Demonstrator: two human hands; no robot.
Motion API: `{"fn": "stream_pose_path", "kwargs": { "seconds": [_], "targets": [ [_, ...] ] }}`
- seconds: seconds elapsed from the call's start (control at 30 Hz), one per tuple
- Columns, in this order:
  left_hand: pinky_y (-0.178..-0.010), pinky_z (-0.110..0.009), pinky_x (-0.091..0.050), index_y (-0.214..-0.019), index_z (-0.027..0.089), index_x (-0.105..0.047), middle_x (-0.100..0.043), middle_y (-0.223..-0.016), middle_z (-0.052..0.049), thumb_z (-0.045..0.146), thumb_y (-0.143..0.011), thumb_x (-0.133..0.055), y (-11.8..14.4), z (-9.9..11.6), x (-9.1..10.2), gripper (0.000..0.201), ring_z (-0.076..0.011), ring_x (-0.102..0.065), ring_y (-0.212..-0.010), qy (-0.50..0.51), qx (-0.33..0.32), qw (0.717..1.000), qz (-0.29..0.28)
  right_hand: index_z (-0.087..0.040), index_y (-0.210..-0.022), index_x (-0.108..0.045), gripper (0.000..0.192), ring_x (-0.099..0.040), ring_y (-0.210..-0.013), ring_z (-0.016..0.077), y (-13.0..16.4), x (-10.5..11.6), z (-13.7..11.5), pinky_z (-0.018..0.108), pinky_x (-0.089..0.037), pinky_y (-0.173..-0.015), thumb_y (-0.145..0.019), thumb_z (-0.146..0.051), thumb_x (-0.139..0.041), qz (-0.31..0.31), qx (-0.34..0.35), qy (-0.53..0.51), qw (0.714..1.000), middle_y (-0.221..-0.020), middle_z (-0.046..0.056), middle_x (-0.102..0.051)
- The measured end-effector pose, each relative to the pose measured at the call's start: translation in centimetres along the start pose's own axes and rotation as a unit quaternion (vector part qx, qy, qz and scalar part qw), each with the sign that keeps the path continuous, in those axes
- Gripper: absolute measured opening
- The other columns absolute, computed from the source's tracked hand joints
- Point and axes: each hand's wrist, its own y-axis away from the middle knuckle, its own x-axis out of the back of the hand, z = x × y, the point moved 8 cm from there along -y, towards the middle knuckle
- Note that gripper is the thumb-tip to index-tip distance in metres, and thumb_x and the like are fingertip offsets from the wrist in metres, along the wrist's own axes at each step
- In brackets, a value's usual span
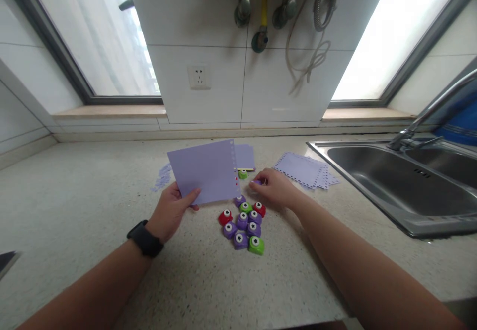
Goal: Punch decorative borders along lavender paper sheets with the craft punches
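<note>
Paper [206, 171] stays level, pinched in left hand [171, 213]; right hand [274, 188] closes on a punch [256, 183], squarely at the edge.

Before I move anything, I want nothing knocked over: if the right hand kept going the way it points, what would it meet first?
The right hand points left, pinching a small purple punch. Straight on, it would likely first meet the punched edge of the lilac sheet held in the left hand, though depth is unclear.

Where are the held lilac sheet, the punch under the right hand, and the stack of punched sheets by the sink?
Sheet [208, 171], head view, its middle.
Punch [256, 183], head view, purple top at the fingertips.
Stack [301, 168], head view, top sheet's middle.
</note>
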Motion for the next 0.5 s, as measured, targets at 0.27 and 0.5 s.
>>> {"fn": "stream_pose_path", "kwargs": {
  "seconds": [0.27,0.5],
  "targets": [
    [-0.050,-0.020,-0.047,-0.108,0.014,-0.072,-0.069,-0.109,-0.007,0.034,-0.071,-0.090,-0.8,-0.8,1.1,0.046,-0.0102,-0.056,-0.071,0.043,-0.018,0.998,0.032,-0.023,-0.089,-0.077,0.035,-0.064,-0.079,0.0218,0.4,-0.6,-0.3,0.034,-0.038,-0.066,-0.093,-0.053,-0.060,-0.045,-0.012,0.064,0.997,-0.090,0.007,-0.075],
    [-0.049,-0.018,-0.047,-0.098,0.013,-0.072,-0.065,-0.089,-0.002,0.037,-0.073,-0.089,-0.8,0.0,1.0,0.039,-0.0065,-0.052,-0.061,0.072,-0.016,0.996,0.042,-0.021,-0.096,-0.075,0.023,-0.064,-0.079,0.0195,0.3,0.8,-1.1,0.032,-0.041,-0.068,-0.095,-0.037,-0.058,0.044,0.017,0.002,0.999,-0.093,0.005,-0.075]
  ]
}}
